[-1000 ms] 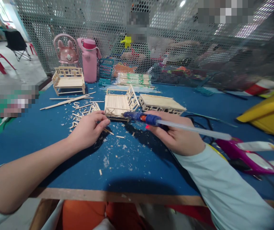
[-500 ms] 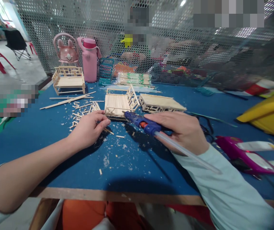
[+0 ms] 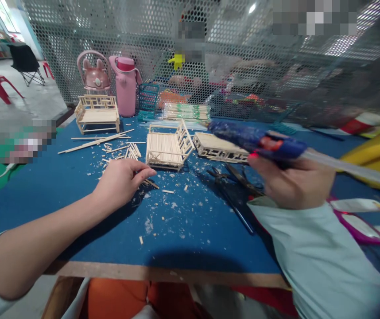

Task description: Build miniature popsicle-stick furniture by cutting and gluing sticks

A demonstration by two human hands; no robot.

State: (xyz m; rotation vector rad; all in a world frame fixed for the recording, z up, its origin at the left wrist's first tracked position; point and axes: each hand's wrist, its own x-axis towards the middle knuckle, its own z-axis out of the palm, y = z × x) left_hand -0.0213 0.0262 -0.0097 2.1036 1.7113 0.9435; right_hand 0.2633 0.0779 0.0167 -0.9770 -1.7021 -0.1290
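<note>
My right hand [image 3: 296, 181] is wrapped round a blue hot glue gun [image 3: 253, 139], raised above the table, with a clear glue stick jutting from its back end. My left hand [image 3: 120, 181] rests by a heap of cut sticks [image 3: 132, 151], thumb and forefinger pinched together; whatever they may hold is too small to see. Just beyond its fingertips stands a small stick-built seat [image 3: 165, 148] with a slatted base and a slanting side rail, apart from both hands. A low stick-built table [image 3: 219, 146] sits to its right, partly behind the glue gun.
Pliers [image 3: 223, 175] lie below the glue gun. A finished-looking stick bench [image 3: 98, 116], a pink bottle [image 3: 126, 88] and bundled sticks [image 3: 186, 110] stand along the perforated metal screen [image 3: 243, 40]. A yellow object [image 3: 369, 155] and purple-framed item [image 3: 359, 226] lie right. Scraps litter the blue tabletop [image 3: 183, 235].
My right hand has lifted the glue gun off the seat and moved it right, uncovering the pliers. My left hand stays near the seat, its fingers now slightly away from the edge.
</note>
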